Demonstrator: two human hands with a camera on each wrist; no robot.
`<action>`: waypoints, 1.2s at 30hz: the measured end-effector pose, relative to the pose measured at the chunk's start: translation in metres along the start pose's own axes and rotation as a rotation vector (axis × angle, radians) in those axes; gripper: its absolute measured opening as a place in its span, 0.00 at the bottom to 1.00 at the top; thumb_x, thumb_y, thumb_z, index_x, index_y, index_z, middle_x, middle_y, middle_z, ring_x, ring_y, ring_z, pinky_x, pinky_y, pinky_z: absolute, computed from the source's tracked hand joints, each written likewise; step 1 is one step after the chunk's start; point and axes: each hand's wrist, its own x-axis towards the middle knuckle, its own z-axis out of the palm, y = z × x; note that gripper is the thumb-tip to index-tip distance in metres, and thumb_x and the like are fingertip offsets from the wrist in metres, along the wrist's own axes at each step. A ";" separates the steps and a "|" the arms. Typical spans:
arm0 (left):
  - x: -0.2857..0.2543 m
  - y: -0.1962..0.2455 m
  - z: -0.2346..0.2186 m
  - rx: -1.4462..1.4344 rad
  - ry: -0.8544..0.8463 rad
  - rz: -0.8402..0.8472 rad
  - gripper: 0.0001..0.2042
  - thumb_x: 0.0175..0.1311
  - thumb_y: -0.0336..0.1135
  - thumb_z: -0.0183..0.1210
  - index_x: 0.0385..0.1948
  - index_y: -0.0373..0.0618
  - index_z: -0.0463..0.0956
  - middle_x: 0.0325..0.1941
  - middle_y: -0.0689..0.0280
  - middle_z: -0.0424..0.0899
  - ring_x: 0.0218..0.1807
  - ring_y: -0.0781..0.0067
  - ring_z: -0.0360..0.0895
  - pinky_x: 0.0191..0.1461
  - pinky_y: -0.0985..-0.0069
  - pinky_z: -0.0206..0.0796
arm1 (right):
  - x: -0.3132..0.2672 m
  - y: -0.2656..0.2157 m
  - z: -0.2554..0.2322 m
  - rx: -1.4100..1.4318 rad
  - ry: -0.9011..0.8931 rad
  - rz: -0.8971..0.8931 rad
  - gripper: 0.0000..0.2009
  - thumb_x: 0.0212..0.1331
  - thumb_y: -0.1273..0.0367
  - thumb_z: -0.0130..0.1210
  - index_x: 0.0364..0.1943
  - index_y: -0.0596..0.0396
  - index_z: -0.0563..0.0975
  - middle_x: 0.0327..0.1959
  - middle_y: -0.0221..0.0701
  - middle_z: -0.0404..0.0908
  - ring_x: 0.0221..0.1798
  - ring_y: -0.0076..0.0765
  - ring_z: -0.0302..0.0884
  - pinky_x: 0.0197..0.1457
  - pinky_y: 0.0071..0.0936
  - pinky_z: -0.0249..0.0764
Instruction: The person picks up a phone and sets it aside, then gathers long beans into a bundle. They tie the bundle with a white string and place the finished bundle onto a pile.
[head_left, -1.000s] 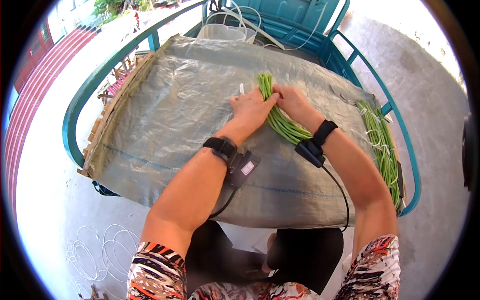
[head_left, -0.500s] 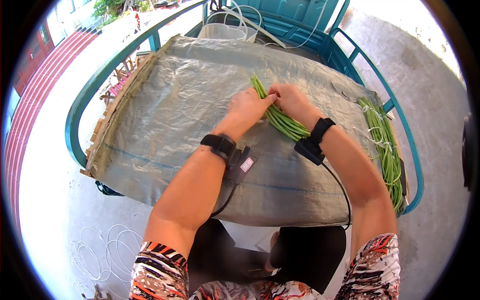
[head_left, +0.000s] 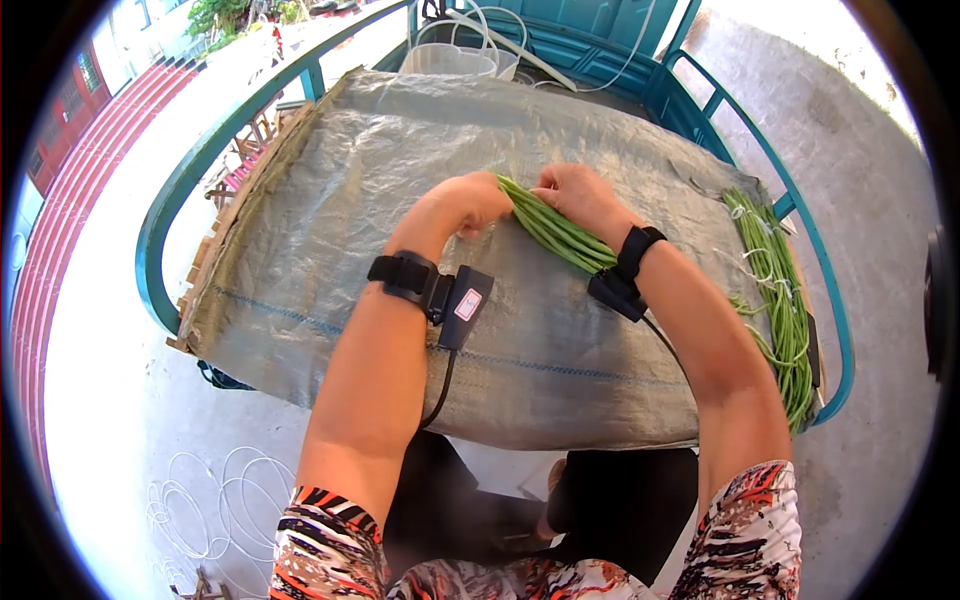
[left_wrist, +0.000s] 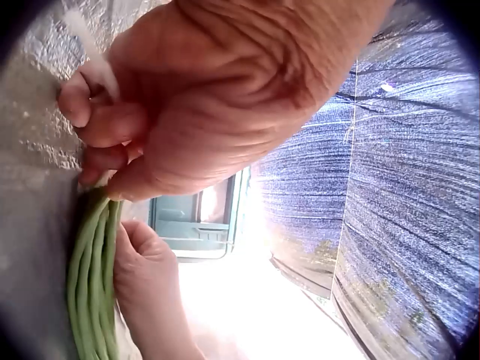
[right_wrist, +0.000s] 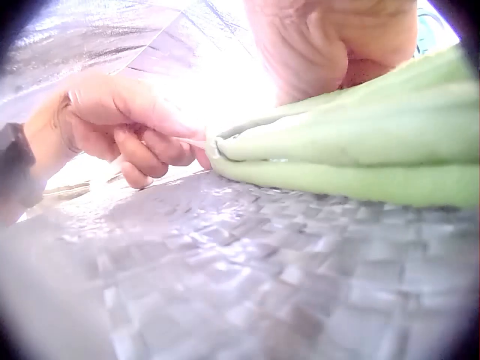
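Note:
A bunch of long green beans lies slanted on the grey woven sheet, its upper end between the two hands. At that end is the left hand, fingers curled; in the left wrist view a thin white strip runs into its fingers. The right wrist view shows the strip drawn from the left hand to the bunch. The right hand holds the bunch from its right side, its thumb and fingers bent against the stems; some fingertips are hidden.
Several tied green bundles lie along the sheet's right edge. Teal rails flank the sheet. Behind it stand a clear bucket and white tubing. Black cables hang from the wrist devices.
The left hand has moved left and turned at the wrist. The bunch's upper end has swung down to the left, and its tips no longer stick up above the hands. The right hand has barely moved.

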 end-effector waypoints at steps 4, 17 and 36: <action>-0.005 0.003 0.005 0.153 0.133 -0.029 0.12 0.52 0.40 0.55 0.19 0.40 0.75 0.14 0.68 0.69 0.13 0.75 0.62 0.18 0.75 0.55 | 0.004 0.000 0.004 0.010 -0.001 0.014 0.12 0.56 0.59 0.56 0.35 0.51 0.80 0.35 0.37 0.83 0.41 0.42 0.79 0.42 0.34 0.73; -0.013 0.010 0.011 -0.351 0.155 0.230 0.15 0.61 0.49 0.56 0.28 0.45 0.76 0.25 0.74 0.75 0.22 0.86 0.63 0.26 0.86 0.54 | -0.001 -0.011 -0.004 0.328 0.075 -0.055 0.12 0.55 0.62 0.54 0.37 0.55 0.79 0.32 0.39 0.82 0.39 0.40 0.80 0.42 0.35 0.72; 0.001 0.000 0.033 -0.192 0.267 0.449 0.07 0.60 0.33 0.57 0.34 0.39 0.76 0.26 0.69 0.77 0.22 0.82 0.70 0.27 0.80 0.63 | -0.015 -0.015 -0.008 0.378 0.257 -0.234 0.14 0.56 0.68 0.54 0.44 0.61 0.77 0.35 0.41 0.82 0.37 0.37 0.80 0.41 0.28 0.74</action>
